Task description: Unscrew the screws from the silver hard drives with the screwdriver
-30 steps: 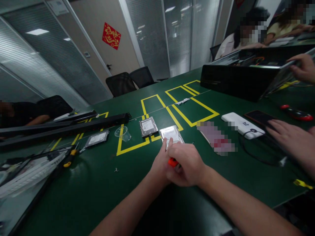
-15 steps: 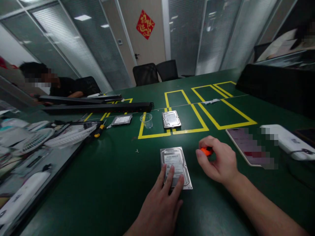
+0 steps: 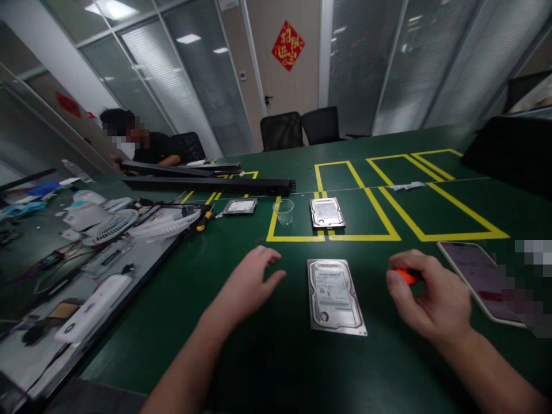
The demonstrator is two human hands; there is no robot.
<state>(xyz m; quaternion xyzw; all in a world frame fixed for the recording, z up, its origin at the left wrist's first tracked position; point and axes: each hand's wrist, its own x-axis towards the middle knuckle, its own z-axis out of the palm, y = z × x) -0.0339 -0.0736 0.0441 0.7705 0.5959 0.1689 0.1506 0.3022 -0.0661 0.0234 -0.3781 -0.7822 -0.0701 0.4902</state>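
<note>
A silver hard drive (image 3: 334,295) lies flat on the green table (image 3: 241,356) between my two hands. My left hand (image 3: 249,281) hovers to the left of it, fingers apart and holding nothing. My right hand (image 3: 431,298) is to the right of the drive, curled round a small orange tool (image 3: 406,276) of which only the tip shows. A second hard drive (image 3: 326,212) lies farther back beside yellow tape lines, with a clear plastic cup (image 3: 284,210) to its left. A third drive (image 3: 240,206) lies farther left.
A phone (image 3: 478,276) lies right of my right hand. Long black bars (image 3: 207,184) cross the far table. A tray (image 3: 64,299) on the left holds white fan parts (image 3: 164,224), and a yellow-handled screwdriver (image 3: 202,218) lies beside it. A person sits at the far left; a black case (image 3: 513,152) stands far right.
My left hand has lifted off the near hard drive and moved to the left of it. The view has swung left. My right hand still holds the orange tool.
</note>
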